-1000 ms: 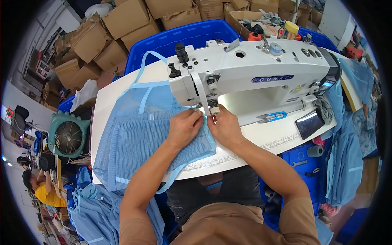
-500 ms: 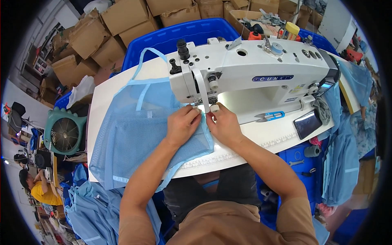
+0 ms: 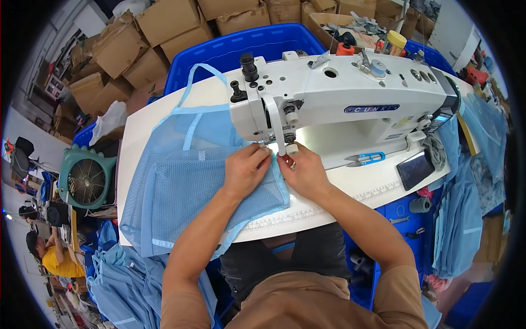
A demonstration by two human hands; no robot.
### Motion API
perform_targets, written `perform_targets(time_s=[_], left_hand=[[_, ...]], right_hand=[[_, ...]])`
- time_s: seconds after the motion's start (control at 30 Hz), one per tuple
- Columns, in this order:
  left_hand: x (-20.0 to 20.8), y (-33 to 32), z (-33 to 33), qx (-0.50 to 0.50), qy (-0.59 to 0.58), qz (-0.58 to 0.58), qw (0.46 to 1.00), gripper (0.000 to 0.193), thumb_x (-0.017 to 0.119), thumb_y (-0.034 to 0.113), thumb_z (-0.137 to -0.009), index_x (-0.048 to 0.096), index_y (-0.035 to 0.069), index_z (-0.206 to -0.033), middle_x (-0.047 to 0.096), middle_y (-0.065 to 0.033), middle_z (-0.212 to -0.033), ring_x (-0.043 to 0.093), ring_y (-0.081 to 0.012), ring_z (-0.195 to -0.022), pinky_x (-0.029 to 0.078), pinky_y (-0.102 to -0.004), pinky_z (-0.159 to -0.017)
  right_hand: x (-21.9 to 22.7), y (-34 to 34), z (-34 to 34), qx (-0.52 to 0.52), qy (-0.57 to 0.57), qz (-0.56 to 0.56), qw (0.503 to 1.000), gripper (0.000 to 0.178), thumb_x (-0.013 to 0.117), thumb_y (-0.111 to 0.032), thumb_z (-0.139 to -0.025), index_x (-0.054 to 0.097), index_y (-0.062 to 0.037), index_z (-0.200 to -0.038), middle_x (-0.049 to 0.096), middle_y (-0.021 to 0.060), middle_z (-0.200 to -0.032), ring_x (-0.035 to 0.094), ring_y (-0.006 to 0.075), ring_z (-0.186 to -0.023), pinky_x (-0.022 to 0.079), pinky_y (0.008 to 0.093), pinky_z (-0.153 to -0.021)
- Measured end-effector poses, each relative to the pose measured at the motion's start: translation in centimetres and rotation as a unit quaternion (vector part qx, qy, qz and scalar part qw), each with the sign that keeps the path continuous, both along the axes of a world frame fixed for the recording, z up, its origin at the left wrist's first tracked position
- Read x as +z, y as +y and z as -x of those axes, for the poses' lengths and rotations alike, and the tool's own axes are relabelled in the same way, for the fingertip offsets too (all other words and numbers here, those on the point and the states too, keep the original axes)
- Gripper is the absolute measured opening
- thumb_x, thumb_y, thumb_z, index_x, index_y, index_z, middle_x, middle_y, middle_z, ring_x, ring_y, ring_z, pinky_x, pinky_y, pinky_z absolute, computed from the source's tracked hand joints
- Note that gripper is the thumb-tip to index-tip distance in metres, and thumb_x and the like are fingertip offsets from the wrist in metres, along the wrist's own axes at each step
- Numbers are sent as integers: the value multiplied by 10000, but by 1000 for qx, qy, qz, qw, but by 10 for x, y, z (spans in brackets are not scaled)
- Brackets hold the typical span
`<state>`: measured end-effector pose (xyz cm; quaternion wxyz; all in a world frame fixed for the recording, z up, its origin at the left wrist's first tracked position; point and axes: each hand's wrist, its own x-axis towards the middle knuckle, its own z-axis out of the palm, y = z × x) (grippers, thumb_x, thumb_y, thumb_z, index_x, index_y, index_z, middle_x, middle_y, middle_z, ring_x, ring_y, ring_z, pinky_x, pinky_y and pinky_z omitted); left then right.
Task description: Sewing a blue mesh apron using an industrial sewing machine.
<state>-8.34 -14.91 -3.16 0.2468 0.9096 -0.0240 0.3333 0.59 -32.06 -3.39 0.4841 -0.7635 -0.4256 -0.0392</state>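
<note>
A light blue mesh bag piece (image 3: 186, 192) with plain blue edging lies across the left of the sewing table, partly under the head of a white sewing machine (image 3: 323, 104). My left hand (image 3: 247, 171) is closed, thumb and fingers pinching the mesh just left of the needle area. On the other side of the presser, my right hand (image 3: 307, 174) pinches at the edge strip of the same piece. The fingertips of both hands are close together below the machine's head. The needle itself is hidden.
Blue-handled thread snips (image 3: 366, 159) and a phone (image 3: 415, 170) lie on the table right of my hands. A ruler strip (image 3: 350, 198) runs along the front edge. A green fan (image 3: 86, 176) stands at left. Blue fabric piles (image 3: 129, 285) hang below; a blue bin (image 3: 241, 48) sits behind.
The view has shifted slightly, so the machine appears a little further right. My right fingers have curled in slightly at the fabric edge; my left hand is almost still.
</note>
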Motion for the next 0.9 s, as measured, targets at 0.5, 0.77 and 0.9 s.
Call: perform_targets(time_s=[0.5,0.77,0.9], left_hand=[[6,-1,-1,-8,2,-44,999,157,805,87,-796,725,92,-931,722,-69,-881,702,-287,-732,558,-398,-611],[5,-1,1,5,2,-26,1000,166,809,85,-800,734,96,-948,719,-59,-889,707,-274,-737,567,-387,-622],[5,-2,-1,4,0,-36,999,172,811,83,-798,734,98,-951,716,-56,-890,703,-274,-737,566,-390,-620]], right_hand=[[23,-8,-28,13,238,93,967,163,671,-120,-919,730,31,-942,744,176,-816,720,309,-732,552,418,-713],[49,-3,-30,60,381,225,895,336,692,-276,-928,765,45,-858,755,153,-732,710,253,-647,568,375,-685],[37,-6,-25,40,324,200,924,377,735,-327,-890,774,49,-889,750,174,-737,722,267,-661,572,372,-678]])
